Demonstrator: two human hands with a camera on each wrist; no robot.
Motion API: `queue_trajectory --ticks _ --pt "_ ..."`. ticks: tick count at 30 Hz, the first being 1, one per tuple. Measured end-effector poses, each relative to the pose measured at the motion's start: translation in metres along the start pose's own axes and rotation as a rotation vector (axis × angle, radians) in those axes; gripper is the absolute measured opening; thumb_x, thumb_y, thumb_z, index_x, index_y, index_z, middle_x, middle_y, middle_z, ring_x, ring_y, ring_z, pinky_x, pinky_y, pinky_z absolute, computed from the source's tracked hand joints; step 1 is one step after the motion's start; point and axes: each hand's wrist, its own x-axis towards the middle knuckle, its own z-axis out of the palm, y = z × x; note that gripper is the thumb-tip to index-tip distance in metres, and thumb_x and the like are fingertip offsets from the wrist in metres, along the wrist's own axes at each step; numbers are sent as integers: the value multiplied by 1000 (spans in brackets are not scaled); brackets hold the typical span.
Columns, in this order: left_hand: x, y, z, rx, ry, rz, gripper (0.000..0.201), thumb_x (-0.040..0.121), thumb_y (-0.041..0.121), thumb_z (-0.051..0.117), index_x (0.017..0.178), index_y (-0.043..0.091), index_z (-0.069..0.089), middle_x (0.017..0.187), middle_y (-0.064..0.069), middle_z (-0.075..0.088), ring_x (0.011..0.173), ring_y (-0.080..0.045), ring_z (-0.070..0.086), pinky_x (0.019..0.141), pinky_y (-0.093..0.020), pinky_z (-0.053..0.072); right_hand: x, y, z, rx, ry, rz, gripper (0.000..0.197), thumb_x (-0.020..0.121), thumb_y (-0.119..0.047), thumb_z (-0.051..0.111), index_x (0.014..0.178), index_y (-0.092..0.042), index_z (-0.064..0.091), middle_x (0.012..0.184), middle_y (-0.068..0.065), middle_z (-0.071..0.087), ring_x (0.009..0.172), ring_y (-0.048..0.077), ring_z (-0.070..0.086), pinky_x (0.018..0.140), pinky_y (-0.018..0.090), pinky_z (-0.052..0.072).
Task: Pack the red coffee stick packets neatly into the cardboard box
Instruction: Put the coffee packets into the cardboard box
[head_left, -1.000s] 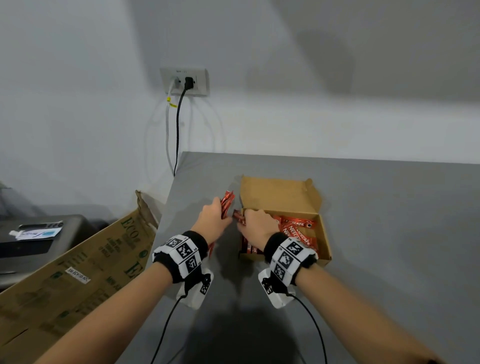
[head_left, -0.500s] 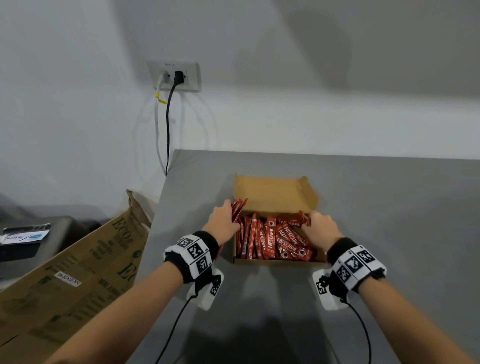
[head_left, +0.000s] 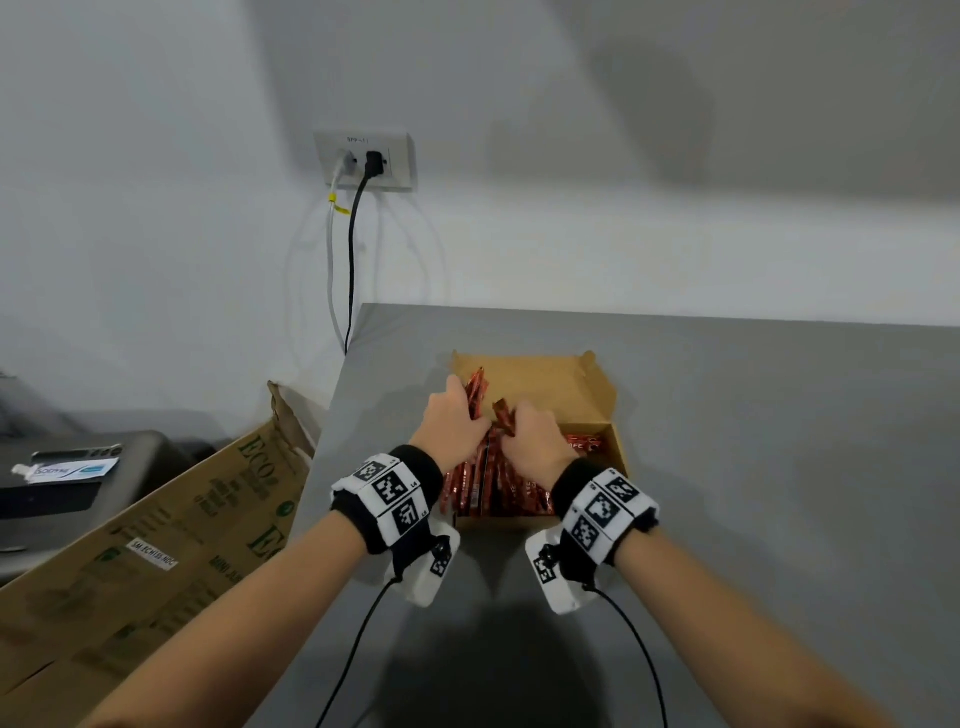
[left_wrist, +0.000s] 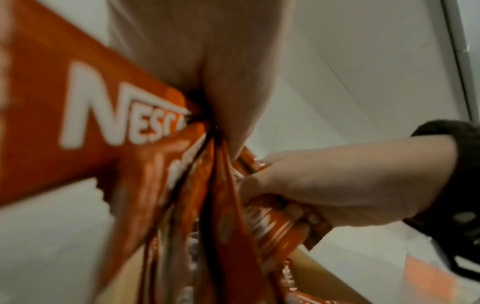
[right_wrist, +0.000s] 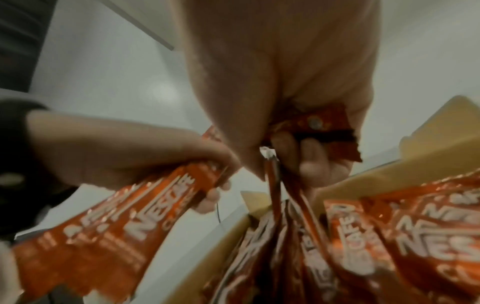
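One cardboard box (head_left: 563, 387) on one grey table (head_left: 753, 467), red coffee stick packets (head_left: 498, 488) too many and overlapped to count — two hands: left hand (head_left: 451, 426), right hand (head_left: 535, 441) — one large carton (head_left: 156, 530), one wall socket (head_left: 365, 161) with two plugs.

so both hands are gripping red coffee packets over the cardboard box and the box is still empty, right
Not quite: the cardboard box is not empty. The head view shows red coffee packets already lying in it, filling most of its near part. The rest holds: the left hand grips a bunch of packets and the right hand pinches a few more over the box, as both wrist views confirm.
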Motion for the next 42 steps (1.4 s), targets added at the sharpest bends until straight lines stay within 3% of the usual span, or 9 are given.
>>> queue_trajectory --ticks 4,7,13,16,20,27,32,38,42 --pt "2 0 11 12 -19 -23 24 87 9 59 92 6 36 95 -17 57 77 -25 57 63 -30 45 -3 -5 7 -77 -24 15 23 94 -14 49 112 1 49 116 21 55 105 36 57 83 38 47" --pt "4 -7 16 51 -44 -36 22 87 9 57 94 7 37 101 -20 57 85 -31 60 70 -34 50 -3 1 6 -52 -28 -4 24 92 -14 51 111 0 49 114 20 58 104 35 58 84 38 48" --pt "10 -12 20 -8 1 -17 23 88 9 60 97 6 39 99 -18 59 79 -25 61 63 -27 49 -2 17 2 57 79 -77 23 93 -22 48 100 -2 57 98 14 64 86 27 61 73 33 48" --pt "14 -12 21 -22 13 5 22 88 7 59 97 6 39 98 -18 59 76 -23 59 60 -25 47 -7 21 2 88 148 -102 25 96 -17 40 101 -2 58 102 13 63 92 26 59 85 36 49" --pt "18 -15 24 -45 21 3 22 87 9 59 96 7 40 97 -19 58 79 -27 59 65 -30 48 -19 20 19 64 102 -175 31 91 -5 48 121 -5 52 120 10 56 113 23 52 99 30 40" --pt "20 -16 28 -36 28 35 23 86 7 60 94 8 38 93 -18 58 71 -21 55 55 -21 42 -21 21 22 -136 116 -218 14 89 -10 54 101 -5 60 103 13 66 98 28 61 83 34 50" --pt "23 -17 30 -52 47 37 21 88 9 59 96 6 40 93 -17 58 70 -21 55 56 -22 43 -23 25 10 -42 94 -200 22 89 -12 58 109 -3 61 98 10 66 83 14 56 73 19 41" --pt "21 -18 30 -45 65 55 20 90 12 57 95 8 38 89 -15 57 65 -17 51 55 -22 41 -24 30 7 46 45 -152 25 91 -10 56 115 -3 57 96 13 65 88 28 65 80 35 54" --pt "18 -18 32 -45 82 77 19 90 13 56 94 8 37 88 -16 56 69 -22 53 60 -31 47 -21 27 2 73 79 -146 27 92 -20 55 114 -5 58 103 10 66 82 21 65 73 28 53"
